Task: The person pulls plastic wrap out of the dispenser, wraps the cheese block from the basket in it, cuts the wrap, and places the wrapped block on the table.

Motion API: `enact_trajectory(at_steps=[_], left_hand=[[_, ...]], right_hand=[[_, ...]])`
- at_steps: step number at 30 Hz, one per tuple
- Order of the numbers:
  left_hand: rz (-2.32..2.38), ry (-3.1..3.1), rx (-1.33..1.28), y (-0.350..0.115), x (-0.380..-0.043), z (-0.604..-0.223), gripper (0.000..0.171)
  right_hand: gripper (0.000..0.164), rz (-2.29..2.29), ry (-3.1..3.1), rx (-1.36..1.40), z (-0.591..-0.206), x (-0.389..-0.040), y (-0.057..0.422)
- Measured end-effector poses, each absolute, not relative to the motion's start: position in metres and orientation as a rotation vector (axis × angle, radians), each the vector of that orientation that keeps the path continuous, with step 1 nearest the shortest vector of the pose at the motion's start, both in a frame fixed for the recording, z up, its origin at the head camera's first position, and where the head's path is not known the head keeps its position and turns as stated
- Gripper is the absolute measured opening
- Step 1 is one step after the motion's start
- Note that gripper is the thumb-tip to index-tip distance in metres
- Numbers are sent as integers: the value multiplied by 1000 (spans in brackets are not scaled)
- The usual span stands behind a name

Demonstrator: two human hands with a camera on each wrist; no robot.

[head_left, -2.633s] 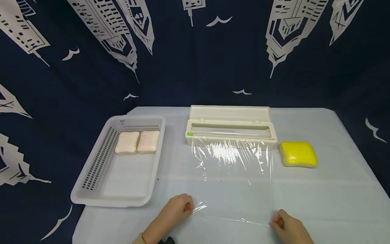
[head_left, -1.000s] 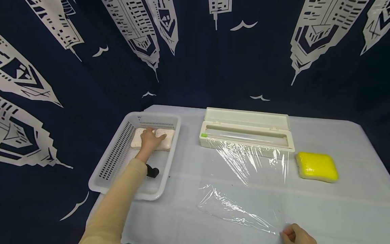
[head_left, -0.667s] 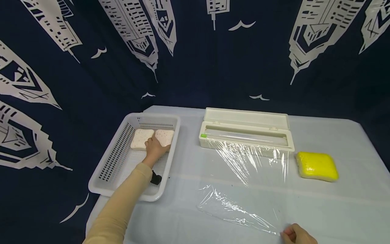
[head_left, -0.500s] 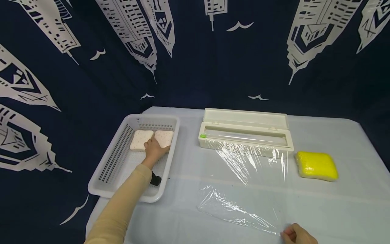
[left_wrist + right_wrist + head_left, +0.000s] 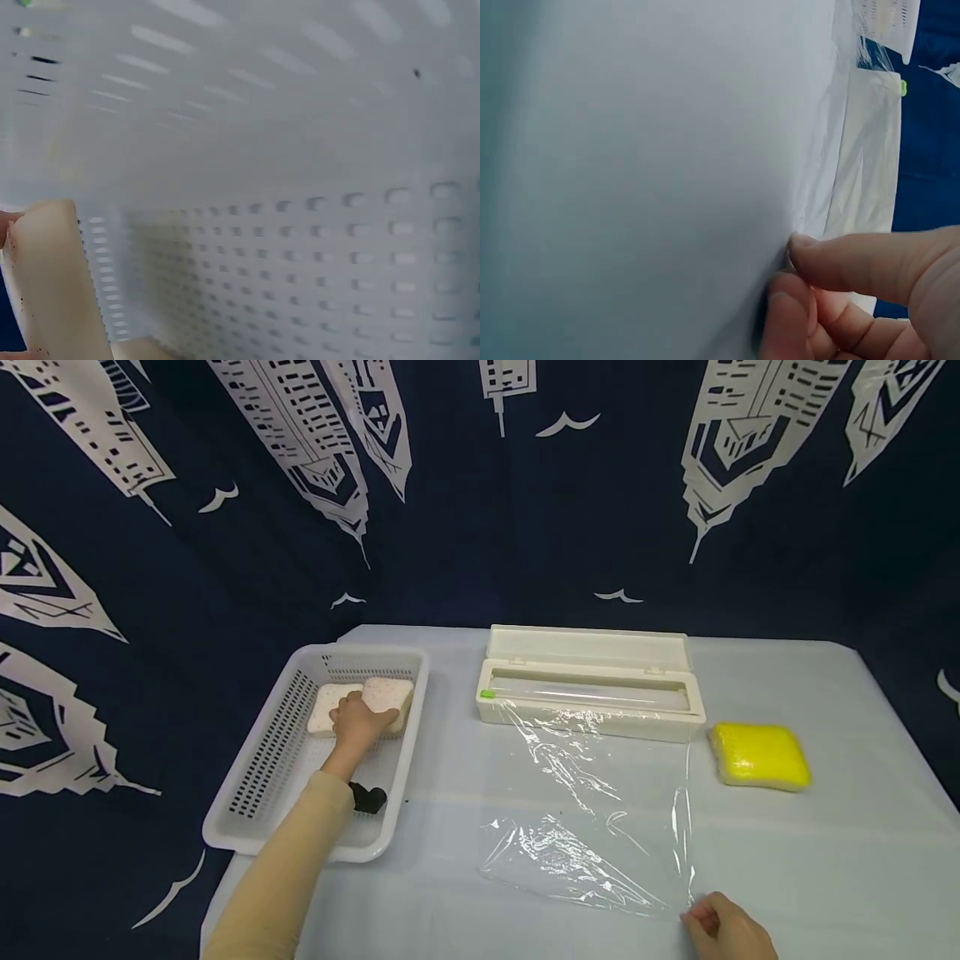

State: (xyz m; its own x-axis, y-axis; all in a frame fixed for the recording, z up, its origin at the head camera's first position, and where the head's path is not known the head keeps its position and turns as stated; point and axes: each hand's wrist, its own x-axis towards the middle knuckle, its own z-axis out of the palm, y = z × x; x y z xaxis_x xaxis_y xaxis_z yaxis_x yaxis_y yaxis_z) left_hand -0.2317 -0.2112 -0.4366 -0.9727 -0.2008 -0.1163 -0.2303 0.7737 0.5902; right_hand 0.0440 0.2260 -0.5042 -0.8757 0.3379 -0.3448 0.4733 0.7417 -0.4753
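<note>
My left hand point(image 5: 356, 724) reaches into the white basket point(image 5: 405, 777) and grips the right one of two pale, speckled, sponge-like blocks point(image 5: 390, 695). That block is tilted up; in the left wrist view the block point(image 5: 56, 285) shows its thick cream side, with fingertips at the left edge. The other pale block point(image 5: 322, 710) lies on the basket floor, partly behind my hand. My right hand point(image 5: 731, 928) pinches the near right corner of a sheet of clear plastic wrap point(image 5: 577, 852) between thumb and finger. The wrap runs out from an open cream dispenser box point(image 5: 592, 724).
Right of the dispenser lies a yellow block point(image 5: 760, 757) with a glossy surface and a pale underside. A green slider point(image 5: 487, 694) sits at the dispenser's left end. The white-covered table point(image 5: 840, 877) ends at a dark blue patterned curtain point(image 5: 480, 543).
My left hand let go of the wrap, moved into the basket and took hold of the right pale block, which has risen and tilted. My right hand keeps pinching the wrap's corner.
</note>
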Motion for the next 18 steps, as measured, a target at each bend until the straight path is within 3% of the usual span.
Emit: enact_trajectory(at_steps=[11, 18], left_hand=[[1252, 2945, -311, -206, -218, -389, 82], [1348, 2888, 147, -164, -181, -357, 88]], right_hand=[[16, -836, 2749, 602, -495, 41, 222], [15, -849, 2757, 622, -493, 43, 220]])
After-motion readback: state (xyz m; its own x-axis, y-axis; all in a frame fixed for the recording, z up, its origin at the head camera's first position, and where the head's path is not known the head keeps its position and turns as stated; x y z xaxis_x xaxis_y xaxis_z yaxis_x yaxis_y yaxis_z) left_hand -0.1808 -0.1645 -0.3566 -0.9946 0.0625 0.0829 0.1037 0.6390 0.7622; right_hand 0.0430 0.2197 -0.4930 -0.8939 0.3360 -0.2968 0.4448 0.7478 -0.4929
